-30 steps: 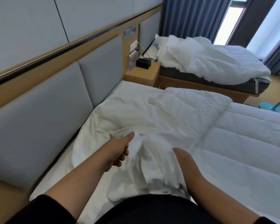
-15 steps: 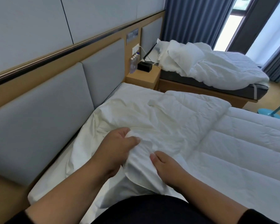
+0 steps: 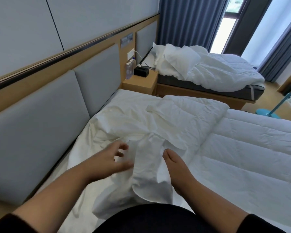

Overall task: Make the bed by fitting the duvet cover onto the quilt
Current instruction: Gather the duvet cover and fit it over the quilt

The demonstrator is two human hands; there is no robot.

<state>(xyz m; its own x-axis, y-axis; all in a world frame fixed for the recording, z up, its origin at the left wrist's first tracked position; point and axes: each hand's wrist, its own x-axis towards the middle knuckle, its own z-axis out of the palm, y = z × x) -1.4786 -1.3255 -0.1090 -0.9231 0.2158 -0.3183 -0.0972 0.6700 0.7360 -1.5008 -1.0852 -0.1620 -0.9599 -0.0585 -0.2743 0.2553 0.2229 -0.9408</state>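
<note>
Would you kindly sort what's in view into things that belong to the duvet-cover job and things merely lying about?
Job: duvet cover; quilt; left hand; right hand.

Lying about: water bottles; black tissue box; nightstand; second bed; teal stand.

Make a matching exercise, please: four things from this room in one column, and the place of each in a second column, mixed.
Things:
1. black tissue box
2. duvet cover
3. quilt
4. blue curtain

Places:
a. between the left hand and the right hand
b. beside the window
c. on the wooden nightstand
d. spread on the near bed, at the right

Pairs: 1-c, 2-a, 3-d, 4-b
</note>
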